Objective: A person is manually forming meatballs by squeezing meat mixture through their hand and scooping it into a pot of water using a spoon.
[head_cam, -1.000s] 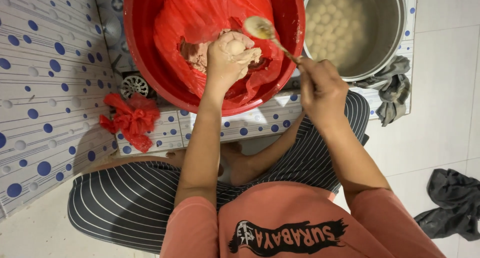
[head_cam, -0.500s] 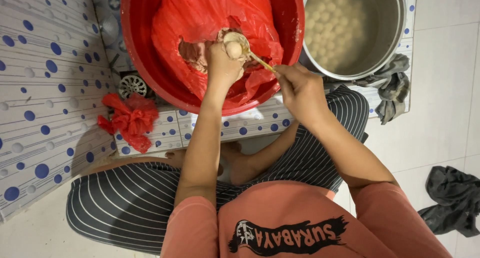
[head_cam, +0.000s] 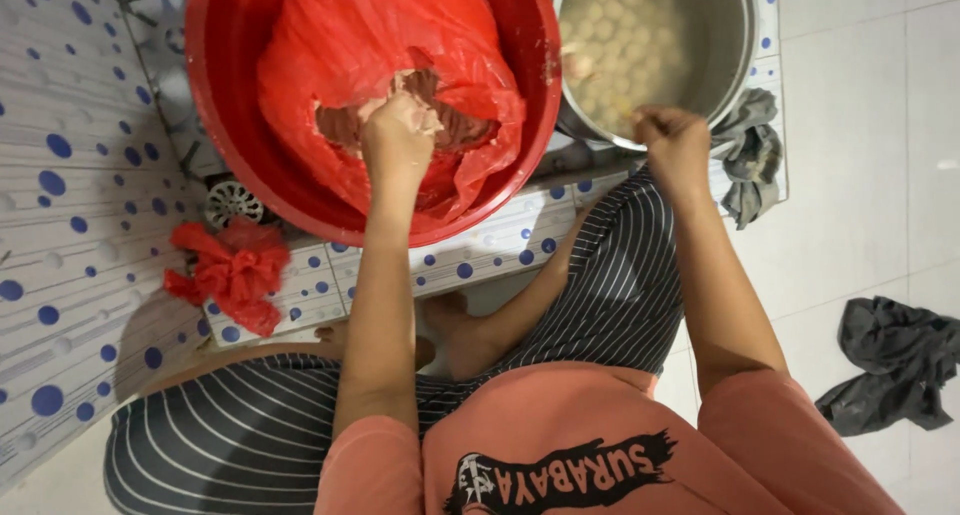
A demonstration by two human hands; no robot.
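Two hands work over the vessels: the left hand (head_cam: 398, 135) is clenched on pinkish-brown meat paste (head_cam: 455, 127) inside the red plastic bag (head_cam: 360, 45) lining the round red plastic basin (head_cam: 225, 125); the right hand (head_cam: 675, 140) is closed in a fist at the rim of the steel pot (head_cam: 738, 50) of pale balls (head_cam: 625, 25).

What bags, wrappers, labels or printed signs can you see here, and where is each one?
Red plastic bag: crinkled, lining the red basin, open over pinkish-brown paste; the left hand rests in it.
Crumpled red plastic: a small wad on the dotted tile ledge, left of the basin.
Shirt print: black brush-stroke patch with lettering on the salmon shirt, bottom centre.
No screens or signs.
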